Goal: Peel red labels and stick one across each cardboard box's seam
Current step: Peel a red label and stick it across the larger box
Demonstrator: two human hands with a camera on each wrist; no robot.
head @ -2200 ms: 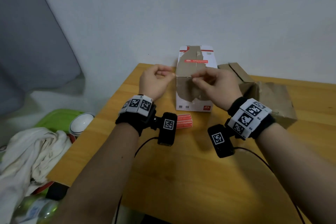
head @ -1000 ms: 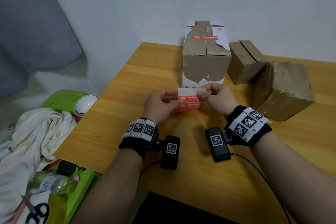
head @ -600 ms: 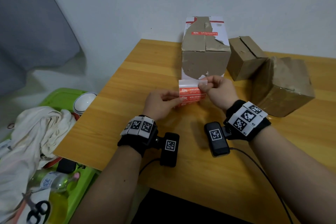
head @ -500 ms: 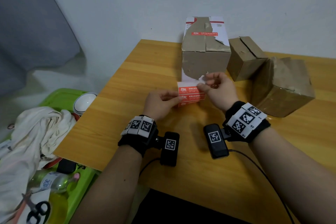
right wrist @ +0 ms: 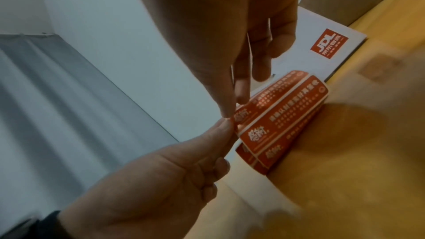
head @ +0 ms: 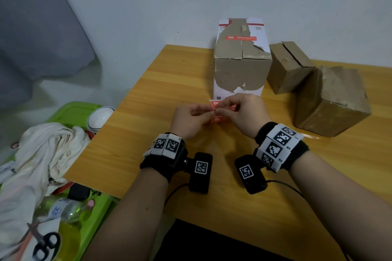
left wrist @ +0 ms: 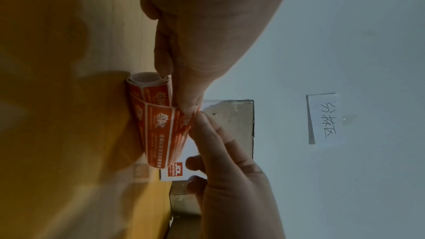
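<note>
While three boxes stand on the worktop (head: 148, 154), only the tall box (head: 241, 59) carries a red label (head: 240, 37) over its seam; small box (head: 290, 65) and right box (head: 331, 101) look bare. Left hand (head: 188, 119) pinches the label strip (right wrist: 276, 121), curled just before the tall box. Right hand (head: 246, 112) fingers (right wrist: 226, 104) pinch a label corner. Peel barely begun, I judge; two boxes left.

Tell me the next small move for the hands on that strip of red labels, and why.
Probably pull the pinched corner away from the backing. The right hand and left hand meet fingertip to fingertip at one corner of the label strip, which looks barely lifted. The small box shows a bare seam; the white box already carries a red label.
</note>
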